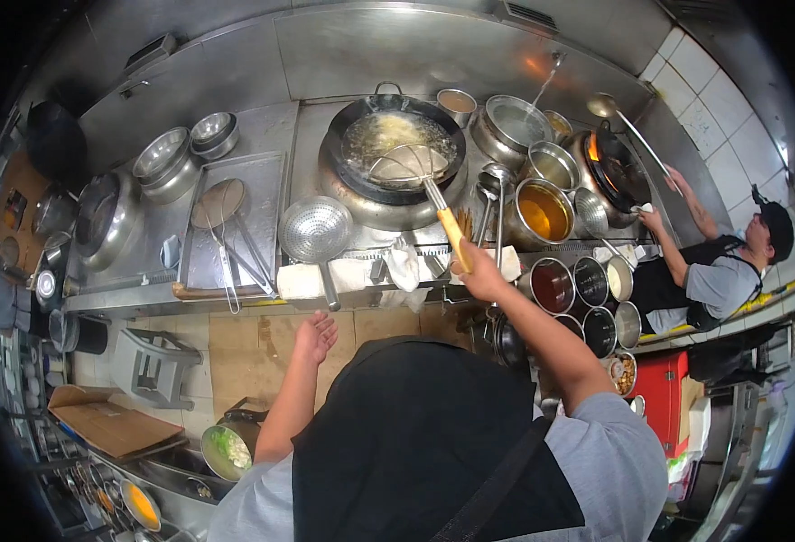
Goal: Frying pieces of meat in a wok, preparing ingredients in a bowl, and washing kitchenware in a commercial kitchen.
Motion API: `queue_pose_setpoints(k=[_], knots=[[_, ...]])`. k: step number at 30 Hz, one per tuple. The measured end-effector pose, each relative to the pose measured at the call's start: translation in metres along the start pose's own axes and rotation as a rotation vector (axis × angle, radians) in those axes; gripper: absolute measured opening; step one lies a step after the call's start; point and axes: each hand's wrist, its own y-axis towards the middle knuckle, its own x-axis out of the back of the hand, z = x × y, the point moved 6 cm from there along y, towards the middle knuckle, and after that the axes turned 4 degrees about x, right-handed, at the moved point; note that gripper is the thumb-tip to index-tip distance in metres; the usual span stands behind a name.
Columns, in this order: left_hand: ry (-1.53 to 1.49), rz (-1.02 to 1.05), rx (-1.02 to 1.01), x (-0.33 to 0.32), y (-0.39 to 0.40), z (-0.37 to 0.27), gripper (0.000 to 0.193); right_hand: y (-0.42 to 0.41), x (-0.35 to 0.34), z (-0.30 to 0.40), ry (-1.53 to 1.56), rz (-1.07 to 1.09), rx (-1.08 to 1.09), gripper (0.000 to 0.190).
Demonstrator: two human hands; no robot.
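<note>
My right hand (486,274) grips the wooden handle of a wire-mesh strainer (455,237). The strainer's head, crossed by curved wires, is over the front of a black wok (338,152). Bubbling oil (385,130) fills the wok, with pale foam at its centre; how deep the mesh dips I cannot tell. My left hand (316,337) holds nothing and hangs in front of the stove edge, fingers slightly apart. Just above it is the handle of a perforated steel skimmer (316,227), lying by a folded white cloth (302,281).
To the right stand a pot of amber liquid (543,211), a water-filled pot (516,120) under a running tap, and sauce containers (552,284). A co-worker (722,271) holds a ladle beside a second wok (624,173) with flames. Left is a metal tray (258,196) with strainers.
</note>
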Motion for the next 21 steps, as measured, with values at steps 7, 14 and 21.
queue_pose_setpoints(k=[7, 14, 21], knots=[[0.146, -0.219, -0.053, 0.036, -0.026, 0.008, 0.037, -0.009, -0.024, -0.057, 0.189, -0.093, -0.055, 0.063], [0.369, -0.403, -0.519, 0.006, -0.061, -0.042, 0.028, -0.037, -0.056, -0.239, 0.054, -0.521, -0.767, 0.031], [0.708, -0.274, -0.691, -0.098, -0.082, -0.074, 0.028, -0.001, -0.037, -0.197, 0.327, -0.377, -0.639, 0.028]])
